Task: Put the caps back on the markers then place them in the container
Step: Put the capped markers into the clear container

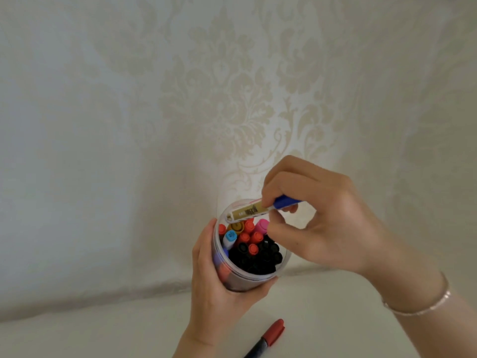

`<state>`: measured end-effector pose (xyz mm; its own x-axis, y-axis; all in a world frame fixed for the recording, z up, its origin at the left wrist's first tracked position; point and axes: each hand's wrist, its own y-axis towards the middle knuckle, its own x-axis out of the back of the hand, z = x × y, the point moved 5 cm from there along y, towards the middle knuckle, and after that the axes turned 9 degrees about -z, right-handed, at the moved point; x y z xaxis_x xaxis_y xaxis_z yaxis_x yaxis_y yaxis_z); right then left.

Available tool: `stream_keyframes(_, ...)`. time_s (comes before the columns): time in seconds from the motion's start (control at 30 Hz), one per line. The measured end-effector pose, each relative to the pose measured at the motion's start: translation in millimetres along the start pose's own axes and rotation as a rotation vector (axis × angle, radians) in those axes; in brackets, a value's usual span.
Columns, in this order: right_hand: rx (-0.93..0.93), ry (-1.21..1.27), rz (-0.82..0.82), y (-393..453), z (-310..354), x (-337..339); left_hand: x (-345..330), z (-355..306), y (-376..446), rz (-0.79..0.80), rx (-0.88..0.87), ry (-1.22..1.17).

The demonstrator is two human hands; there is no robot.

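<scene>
table [335, 319], red-capped marker [268, 337] (end cropped)

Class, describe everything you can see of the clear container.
The container is a round, clear plastic tub, open-topped and tilted toward the camera. It is packed with capped markers, mostly black, some red, one pink, one light blue. The left hand grips its side; the right hand holds a blue-capped marker across its far rim.

left hand [214, 282] grips container [258, 276] | right hand [322, 223] pinches marker [247, 212]
</scene>
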<state>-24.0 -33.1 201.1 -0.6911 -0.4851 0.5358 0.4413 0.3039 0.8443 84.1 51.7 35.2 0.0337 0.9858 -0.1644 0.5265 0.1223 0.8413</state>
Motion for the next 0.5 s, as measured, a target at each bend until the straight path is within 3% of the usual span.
stream_keyframes(0.1,0.048,-0.016,-0.111,-1.9,4.6,5.5,-0.6,0.1,0.0,-0.003,0.024,-0.027)
stream_keyframes(0.23,0.123,-0.115,-0.053,-4.3,8.6,-2.5,-1.8,-1.6,0.0,0.022,0.028,-0.027)
stream_keyframes(0.5,-0.232,0.062,0.112,5.7,-3.7,6.6,-0.5,1.5,-0.3,0.088,-0.036,0.09)
